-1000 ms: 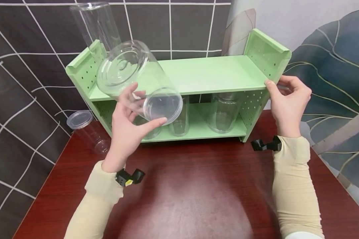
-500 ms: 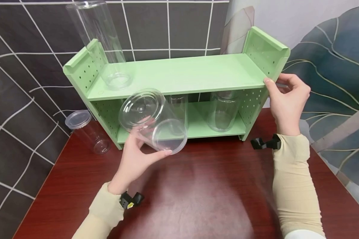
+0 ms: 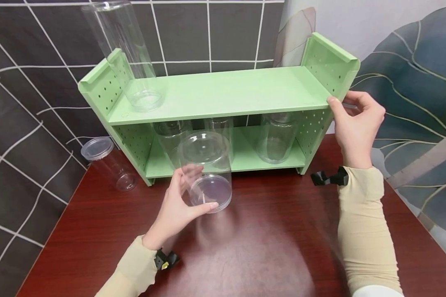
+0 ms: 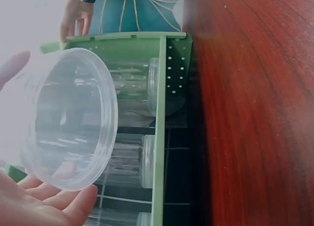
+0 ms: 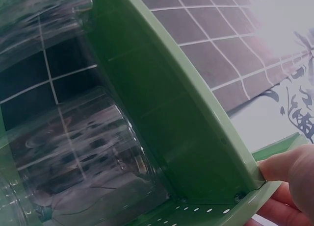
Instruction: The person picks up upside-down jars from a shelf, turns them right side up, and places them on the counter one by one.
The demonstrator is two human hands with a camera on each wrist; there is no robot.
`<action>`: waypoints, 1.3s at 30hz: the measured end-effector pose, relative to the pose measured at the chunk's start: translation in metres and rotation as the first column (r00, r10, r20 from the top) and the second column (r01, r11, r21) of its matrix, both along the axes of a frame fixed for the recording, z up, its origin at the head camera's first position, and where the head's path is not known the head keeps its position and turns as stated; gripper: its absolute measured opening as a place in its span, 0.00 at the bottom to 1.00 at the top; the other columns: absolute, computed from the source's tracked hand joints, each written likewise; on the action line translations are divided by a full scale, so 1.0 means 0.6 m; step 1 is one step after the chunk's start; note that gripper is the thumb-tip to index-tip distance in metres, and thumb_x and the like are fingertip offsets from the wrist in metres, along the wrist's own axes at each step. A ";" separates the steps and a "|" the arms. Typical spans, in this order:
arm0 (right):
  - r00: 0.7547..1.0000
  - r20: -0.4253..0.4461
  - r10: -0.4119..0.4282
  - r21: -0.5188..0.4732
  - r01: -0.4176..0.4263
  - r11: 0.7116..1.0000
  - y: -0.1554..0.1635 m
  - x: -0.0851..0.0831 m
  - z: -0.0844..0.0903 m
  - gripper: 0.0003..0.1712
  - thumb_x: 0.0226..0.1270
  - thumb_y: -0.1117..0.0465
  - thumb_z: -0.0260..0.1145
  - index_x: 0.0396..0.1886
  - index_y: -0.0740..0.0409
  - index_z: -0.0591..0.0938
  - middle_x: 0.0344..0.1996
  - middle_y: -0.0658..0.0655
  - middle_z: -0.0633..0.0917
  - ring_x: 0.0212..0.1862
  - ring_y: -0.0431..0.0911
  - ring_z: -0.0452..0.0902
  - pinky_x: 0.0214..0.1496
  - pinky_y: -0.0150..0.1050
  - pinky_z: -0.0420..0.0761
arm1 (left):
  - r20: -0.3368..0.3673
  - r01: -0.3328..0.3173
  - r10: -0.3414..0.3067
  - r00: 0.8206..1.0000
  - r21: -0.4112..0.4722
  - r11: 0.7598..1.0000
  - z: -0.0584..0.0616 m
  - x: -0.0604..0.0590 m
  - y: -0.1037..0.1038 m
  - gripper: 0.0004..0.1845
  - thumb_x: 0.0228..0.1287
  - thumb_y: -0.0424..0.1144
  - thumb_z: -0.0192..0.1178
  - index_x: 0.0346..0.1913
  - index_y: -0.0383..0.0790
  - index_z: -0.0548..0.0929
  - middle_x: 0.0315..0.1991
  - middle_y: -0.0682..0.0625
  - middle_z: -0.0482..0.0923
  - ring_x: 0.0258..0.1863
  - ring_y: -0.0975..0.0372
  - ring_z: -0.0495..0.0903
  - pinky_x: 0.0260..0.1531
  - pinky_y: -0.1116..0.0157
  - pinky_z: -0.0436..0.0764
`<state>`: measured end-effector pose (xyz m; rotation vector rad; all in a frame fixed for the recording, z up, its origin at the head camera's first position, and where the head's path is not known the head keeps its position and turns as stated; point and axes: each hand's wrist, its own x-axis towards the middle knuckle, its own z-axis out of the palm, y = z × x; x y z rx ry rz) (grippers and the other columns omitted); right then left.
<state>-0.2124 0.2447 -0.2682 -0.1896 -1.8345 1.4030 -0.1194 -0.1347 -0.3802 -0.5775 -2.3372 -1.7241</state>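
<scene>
My left hand [image 3: 177, 208] holds a clear plastic jar [image 3: 216, 165] in front of the lower shelf, above the table, thumb on the near side and fingers behind. The jar stands nearly upright, its translucent lid-like end [image 4: 73, 120] down. My right hand [image 3: 361, 126] grips the right side of a green two-tier shelf [image 3: 230, 93], thumb on the front edge at the upper board's corner. Another clear jar [image 3: 276, 142] stands on the lower tier at the right. More jars beside it are partly hidden by the held one.
A tall clear jar [image 3: 143, 74] stands on the upper tier at the left. On the red-brown table [image 3: 267, 235], a lidded jar [image 3: 111, 165] stands left of the shelf. A dark tiled wall [image 3: 230, 37] rises behind.
My left hand has lowered the jar from before the upper tier, moving it slightly right and turning it more upright. My right hand keeps its grip on the shelf.
</scene>
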 end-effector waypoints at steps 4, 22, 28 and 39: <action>1.000 0.001 0.008 0.003 -0.008 1.000 0.004 -0.006 -0.005 0.16 0.62 0.60 0.75 0.49 0.58 0.90 0.40 0.50 0.87 0.37 0.38 0.84 0.47 0.28 0.83 | -0.007 -0.015 0.015 1.000 -0.030 0.999 -0.007 0.000 0.001 0.49 0.44 0.41 0.85 0.68 0.43 0.66 0.65 0.50 0.75 0.64 0.58 0.74 0.68 0.54 0.69; 1.000 0.011 0.023 0.025 -0.024 0.999 0.016 -0.006 -0.017 0.16 0.63 0.59 0.74 0.50 0.54 0.89 0.42 0.50 0.87 0.37 0.38 0.84 0.45 0.28 0.80 | -0.080 -0.021 0.016 0.997 -0.069 0.997 0.002 -0.007 0.035 0.48 0.39 0.48 0.86 0.66 0.51 0.73 0.61 0.58 0.76 0.64 0.62 0.74 0.65 0.60 0.72; 0.975 0.084 0.205 0.135 -0.215 0.967 -0.010 0.051 -0.014 0.36 0.65 0.64 0.72 0.73 0.50 0.74 0.67 0.52 0.77 0.64 0.39 0.74 0.66 0.33 0.74 | -0.096 -0.026 0.013 0.995 -0.135 0.991 0.007 -0.008 0.039 0.49 0.36 0.51 0.87 0.66 0.51 0.75 0.61 0.59 0.77 0.61 0.66 0.74 0.62 0.59 0.74; 0.781 0.097 0.617 0.599 -0.541 0.590 -0.109 0.124 -0.081 0.51 0.53 0.52 0.83 0.75 0.58 0.70 0.72 0.54 0.72 0.73 0.53 0.64 0.75 0.45 0.63 | -0.231 0.006 -0.078 0.970 -0.296 0.955 0.018 -0.017 0.052 0.47 0.36 0.57 0.85 0.66 0.56 0.77 0.61 0.63 0.74 0.59 0.65 0.73 0.57 0.56 0.77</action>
